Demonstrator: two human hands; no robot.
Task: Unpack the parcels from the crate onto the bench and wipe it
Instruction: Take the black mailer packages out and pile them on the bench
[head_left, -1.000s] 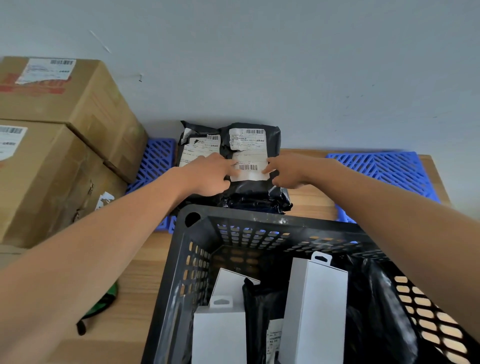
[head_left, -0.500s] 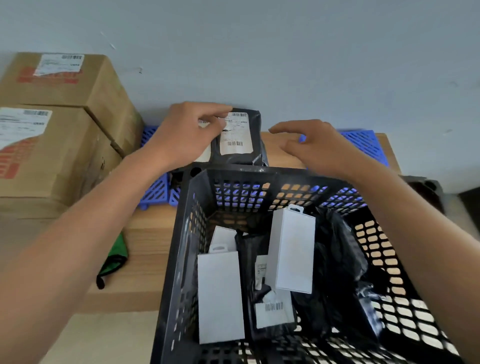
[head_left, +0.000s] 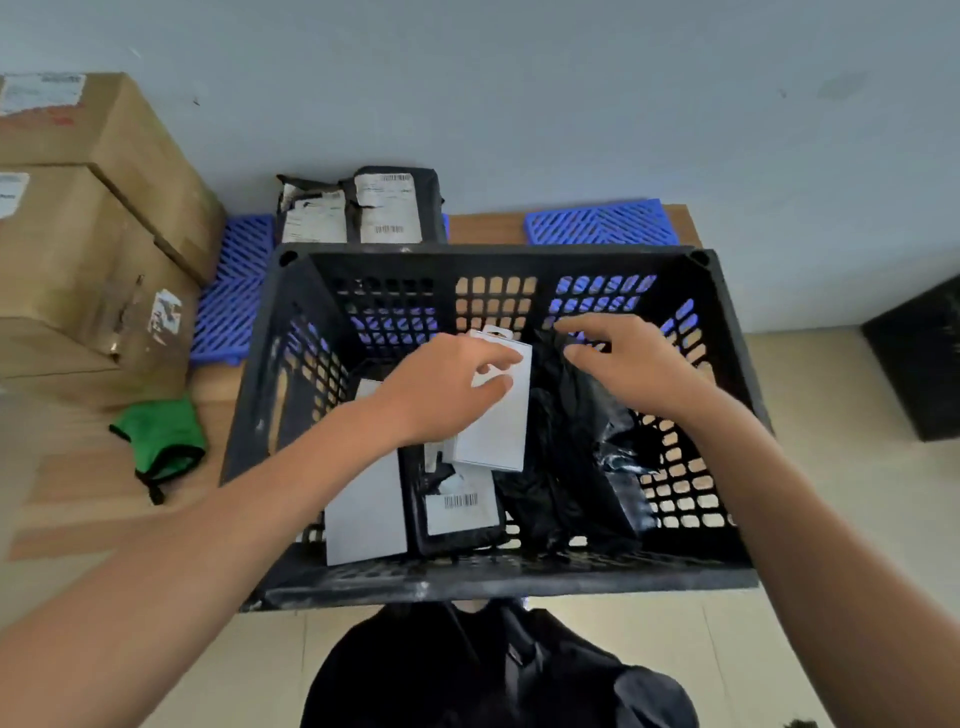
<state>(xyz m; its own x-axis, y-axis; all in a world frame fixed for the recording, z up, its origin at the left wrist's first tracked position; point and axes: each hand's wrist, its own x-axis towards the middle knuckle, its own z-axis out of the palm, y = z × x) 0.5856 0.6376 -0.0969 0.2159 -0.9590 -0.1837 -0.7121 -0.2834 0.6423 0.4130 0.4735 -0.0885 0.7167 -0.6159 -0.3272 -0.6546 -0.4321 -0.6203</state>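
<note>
A black perforated crate (head_left: 498, 257) stands on the wooden bench (head_left: 483, 228). Inside lie a white box (head_left: 496, 431), a second white box (head_left: 366, 512), a black labelled parcel (head_left: 460, 512) and a black plastic bag (head_left: 576, 452). My left hand (head_left: 447, 387) is inside the crate, thumb and fingers apart around the upper end of the upright white box, touching it. My right hand (head_left: 623, 364) hovers open over the black bag. Two black labelled parcels (head_left: 363, 208) stand on the bench behind the crate, against the wall.
Two stacked cardboard boxes (head_left: 88, 223) fill the bench's left end. Blue plastic grids (head_left: 602, 223) lie behind and left of the crate. A green cloth (head_left: 161, 431) lies on the bench left of the crate. A dark bin (head_left: 919, 358) stands on the floor at right.
Both hands left the black parcels behind the crate and came down into the crate. The view tilted down.
</note>
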